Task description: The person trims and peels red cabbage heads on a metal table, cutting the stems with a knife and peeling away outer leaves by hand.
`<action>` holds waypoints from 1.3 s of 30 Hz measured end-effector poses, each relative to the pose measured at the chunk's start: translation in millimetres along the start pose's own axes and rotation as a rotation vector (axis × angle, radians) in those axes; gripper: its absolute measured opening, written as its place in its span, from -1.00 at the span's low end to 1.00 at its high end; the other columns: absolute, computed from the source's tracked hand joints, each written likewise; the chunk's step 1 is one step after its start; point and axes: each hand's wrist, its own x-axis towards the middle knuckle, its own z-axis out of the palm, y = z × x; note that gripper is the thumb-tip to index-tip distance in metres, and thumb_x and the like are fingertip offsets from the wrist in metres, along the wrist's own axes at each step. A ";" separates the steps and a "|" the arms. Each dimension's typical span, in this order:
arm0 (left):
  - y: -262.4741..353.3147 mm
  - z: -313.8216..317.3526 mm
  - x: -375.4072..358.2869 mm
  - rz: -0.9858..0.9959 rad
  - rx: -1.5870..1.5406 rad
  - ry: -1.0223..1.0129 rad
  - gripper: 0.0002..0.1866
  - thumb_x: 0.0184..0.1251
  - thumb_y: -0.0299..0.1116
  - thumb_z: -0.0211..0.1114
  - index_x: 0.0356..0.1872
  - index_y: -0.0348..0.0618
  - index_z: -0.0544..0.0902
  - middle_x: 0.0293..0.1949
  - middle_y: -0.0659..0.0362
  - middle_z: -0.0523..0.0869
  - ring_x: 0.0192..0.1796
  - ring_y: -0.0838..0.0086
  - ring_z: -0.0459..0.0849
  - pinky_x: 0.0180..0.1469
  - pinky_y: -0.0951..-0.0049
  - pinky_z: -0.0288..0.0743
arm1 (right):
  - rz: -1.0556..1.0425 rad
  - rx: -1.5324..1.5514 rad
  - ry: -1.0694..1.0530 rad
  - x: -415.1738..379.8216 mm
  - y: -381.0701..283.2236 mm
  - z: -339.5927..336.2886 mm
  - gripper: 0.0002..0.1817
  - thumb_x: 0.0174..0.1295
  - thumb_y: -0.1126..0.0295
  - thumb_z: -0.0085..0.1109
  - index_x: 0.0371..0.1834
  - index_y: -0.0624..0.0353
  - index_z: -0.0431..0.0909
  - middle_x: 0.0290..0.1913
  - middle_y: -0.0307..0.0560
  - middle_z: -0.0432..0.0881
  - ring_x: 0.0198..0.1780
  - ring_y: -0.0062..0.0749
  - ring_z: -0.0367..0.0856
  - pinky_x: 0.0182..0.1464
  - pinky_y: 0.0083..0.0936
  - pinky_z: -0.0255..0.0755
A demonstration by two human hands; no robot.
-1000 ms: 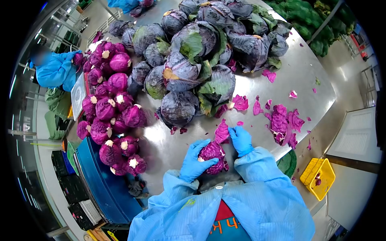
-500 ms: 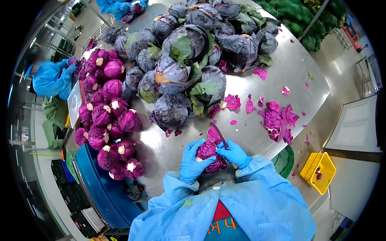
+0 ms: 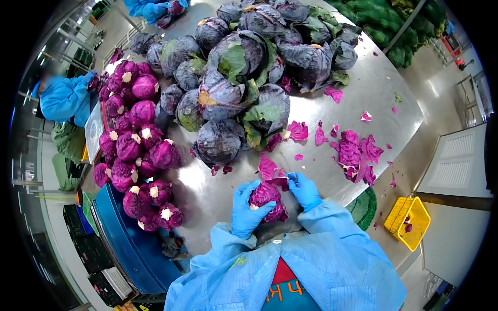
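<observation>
My left hand (image 3: 248, 210), in a blue glove, is wrapped round the left side of a purple cabbage (image 3: 266, 201) low over the metal table. At the cabbage's upper right, my right hand (image 3: 304, 191) has its fingers pinched at a torn purple leaf (image 3: 281, 182); whether it also holds a knife cannot be made out. Another loose leaf (image 3: 267, 166) lies just above the cabbage. Beyond my hands sits a heap of dark untrimmed cabbages (image 3: 220, 140). Trimmed purple cabbages (image 3: 127, 146) with pale cut stems are piled at the left.
Torn leaves (image 3: 350, 150) are scattered on the metal table (image 3: 384, 103). A blue bin (image 3: 129, 233) stands lower left, a yellow basket (image 3: 415, 223) at the right beyond the table edge. Green net sacks (image 3: 381, 26) are at upper right. A person (image 3: 65, 98) in blue works at the left.
My right hand has moved slightly up and away from the cabbage, pulling a leaf outward. The dark curved blade seen before no longer shows clearly. My left hand still holds the cabbage.
</observation>
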 end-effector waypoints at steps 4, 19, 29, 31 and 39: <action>0.2 -6.1 -3.8 0.024 -0.005 -0.009 -0.19 -0.19 -0.23 0.66 0.23 0.02 0.53 0.16 0.01 0.42 0.23 0.15 0.45 0.30 0.26 0.38 | -0.013 0.138 -0.150 -2.1 -17.0 -12.7 -0.57 0.26 0.19 0.25 0.12 0.17 0.54 -0.10 0.00 0.70 -0.10 -0.26 0.69 -0.01 -0.36 0.53; -37.7 -32.0 -13.9 -0.090 -0.207 -0.386 0.14 -0.33 -0.13 0.73 0.36 -0.32 0.28 0.27 0.02 0.39 0.34 0.30 0.37 0.39 0.31 0.25 | -0.274 0.292 -0.310 30.0 -72.3 -14.6 -0.78 0.22 0.40 0.29 -0.07 0.12 0.68 -0.27 -0.21 0.69 -0.27 -0.59 0.61 -0.24 -0.54 0.50; -6.3 -44.5 0.3 0.028 -0.017 -0.444 0.08 -0.31 -0.10 0.69 0.39 -0.08 0.36 0.28 -0.02 0.40 0.36 0.17 0.35 0.42 0.27 0.21 | -0.286 0.188 0.528 47.3 -40.2 -144.4 -0.81 0.25 0.49 0.28 -0.08 0.23 0.65 -0.20 -0.26 0.70 -0.20 -0.71 0.57 -0.12 -0.65 0.48; -3.9 -41.8 0.2 -0.025 -0.044 -0.392 0.06 -0.28 -0.09 0.69 0.37 -0.14 0.36 0.26 -0.02 0.41 0.34 0.16 0.38 0.41 0.28 0.24 | -0.282 0.013 0.580 25.6 3.3 -178.7 -0.78 0.22 0.47 0.31 -0.07 0.23 0.66 -0.22 -0.25 0.69 -0.22 -0.67 0.57 -0.12 -0.62 0.48; -16.7 -28.9 7.7 -0.324 -0.232 -0.219 -0.01 -0.18 -0.08 0.67 0.30 -0.27 0.34 0.17 -0.03 0.49 0.20 0.25 0.52 0.29 0.31 0.39 | -0.110 -0.067 0.551 -26.5 17.0 -239.7 -0.68 0.19 0.49 0.26 0.04 0.17 0.63 -0.12 -0.11 0.67 -0.08 -0.49 0.60 -0.02 -0.54 0.46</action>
